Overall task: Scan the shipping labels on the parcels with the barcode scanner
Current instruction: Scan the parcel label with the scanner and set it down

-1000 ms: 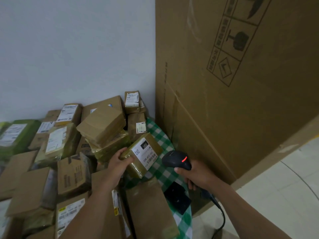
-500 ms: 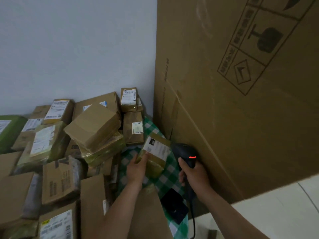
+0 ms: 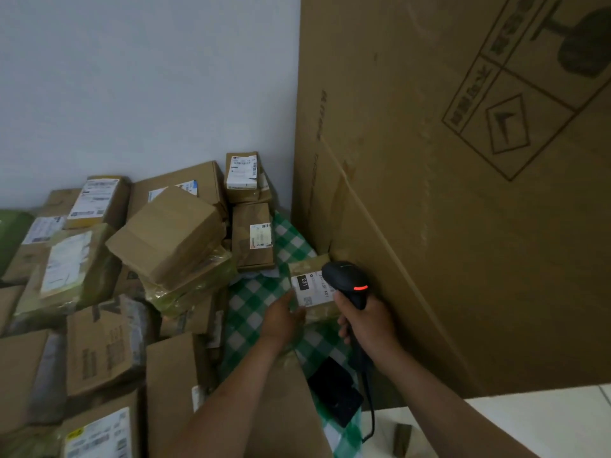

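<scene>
A small brown parcel (image 3: 309, 266) with a white shipping label (image 3: 318, 290) lies on the green checked cloth (image 3: 254, 302), close to the big cardboard box. My left hand (image 3: 283, 317) holds its lower left edge. My right hand (image 3: 368, 322) grips the handle of the black barcode scanner (image 3: 344, 278), whose red light is on. The scanner head hangs right over the label's right end and hides part of it.
A tall cardboard box (image 3: 463, 226) walls off the right side. Several labelled parcels (image 3: 172, 233) are piled to the left and against the wall. A flat black object (image 3: 334, 391) lies on the cloth beside a brown parcel (image 3: 291, 408). The scanner cable (image 3: 372, 421) hangs down.
My left hand carried the small parcel from the pile to the right and lowered it onto the cloth beside the big box. The scanner followed and now sits over its label.
</scene>
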The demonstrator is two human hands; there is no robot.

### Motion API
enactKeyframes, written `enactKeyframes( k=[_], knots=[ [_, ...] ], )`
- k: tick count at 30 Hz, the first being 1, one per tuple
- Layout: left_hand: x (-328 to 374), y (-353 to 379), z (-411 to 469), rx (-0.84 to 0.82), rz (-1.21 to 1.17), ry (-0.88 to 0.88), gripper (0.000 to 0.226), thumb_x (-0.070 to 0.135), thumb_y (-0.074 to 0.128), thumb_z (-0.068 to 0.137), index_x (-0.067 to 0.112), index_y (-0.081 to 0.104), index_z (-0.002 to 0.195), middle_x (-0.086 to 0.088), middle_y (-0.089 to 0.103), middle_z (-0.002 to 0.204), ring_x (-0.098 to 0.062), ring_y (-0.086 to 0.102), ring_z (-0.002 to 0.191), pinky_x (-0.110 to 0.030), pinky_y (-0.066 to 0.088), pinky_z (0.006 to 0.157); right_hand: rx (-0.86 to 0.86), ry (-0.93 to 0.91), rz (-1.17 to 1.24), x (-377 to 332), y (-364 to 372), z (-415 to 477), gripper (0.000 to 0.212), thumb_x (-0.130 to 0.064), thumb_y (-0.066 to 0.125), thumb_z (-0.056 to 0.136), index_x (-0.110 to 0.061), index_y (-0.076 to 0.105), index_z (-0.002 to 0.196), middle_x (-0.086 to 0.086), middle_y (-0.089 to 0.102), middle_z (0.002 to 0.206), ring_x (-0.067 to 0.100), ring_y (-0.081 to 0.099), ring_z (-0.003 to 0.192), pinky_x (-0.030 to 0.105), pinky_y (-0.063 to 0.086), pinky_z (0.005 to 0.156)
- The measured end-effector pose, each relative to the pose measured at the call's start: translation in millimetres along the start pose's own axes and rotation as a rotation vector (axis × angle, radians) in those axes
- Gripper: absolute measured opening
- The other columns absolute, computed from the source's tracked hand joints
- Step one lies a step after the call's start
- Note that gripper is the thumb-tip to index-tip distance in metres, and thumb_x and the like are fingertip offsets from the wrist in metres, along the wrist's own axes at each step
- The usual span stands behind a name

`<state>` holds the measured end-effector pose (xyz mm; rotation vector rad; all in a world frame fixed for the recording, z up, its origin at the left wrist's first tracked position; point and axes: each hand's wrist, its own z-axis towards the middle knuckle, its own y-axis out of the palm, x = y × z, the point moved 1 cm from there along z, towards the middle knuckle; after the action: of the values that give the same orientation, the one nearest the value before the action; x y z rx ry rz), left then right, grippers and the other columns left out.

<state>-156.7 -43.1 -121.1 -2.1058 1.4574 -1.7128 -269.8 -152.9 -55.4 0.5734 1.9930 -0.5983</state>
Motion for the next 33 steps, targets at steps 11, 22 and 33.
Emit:
enactKeyframes(
  k=[11,22,33],
  knots=[
    [27,-163,-47,0.83,0.515,0.316,0.063,0.025,0.073,0.082,0.016,0.051,0.14,-0.017,0.045,0.143,-0.036,0.037,0.136,-0.056,0.037,0.109,-0.105,-0.105,-0.069,-35,53,20,0.03,-0.038,0.068,0.087,-0.01,0.062,0.08,0.005,0.061,0.06,0.019,0.056,0.047,0.031,0.046,0.05],
    [0,-233,-29,0.411,0.412,-0.153,0.112,0.055,0.075,0.072,0.02,0.007,0.154,-0.015,0.013,0.151,-0.037,0.009,0.142,-0.047,0.017,0.117,-0.176,-0.208,-0.112,-55,65,12,0.029,-0.033,0.071,0.086,-0.01,0.059,0.074,0.009,0.061,0.061,0.02,0.056,0.047,0.03,0.046,0.049],
    [44,-134,-81,0.374,0.121,0.022,0.104,0.06,0.074,0.068,0.046,0.008,0.147,0.001,0.018,0.135,-0.025,0.027,0.13,-0.044,0.035,0.11,-0.006,-0.14,-0.017,-57,32,6,0.028,-0.034,0.067,0.089,-0.007,0.061,0.086,0.006,0.063,0.066,0.017,0.058,0.051,0.026,0.046,0.046]
  ],
)
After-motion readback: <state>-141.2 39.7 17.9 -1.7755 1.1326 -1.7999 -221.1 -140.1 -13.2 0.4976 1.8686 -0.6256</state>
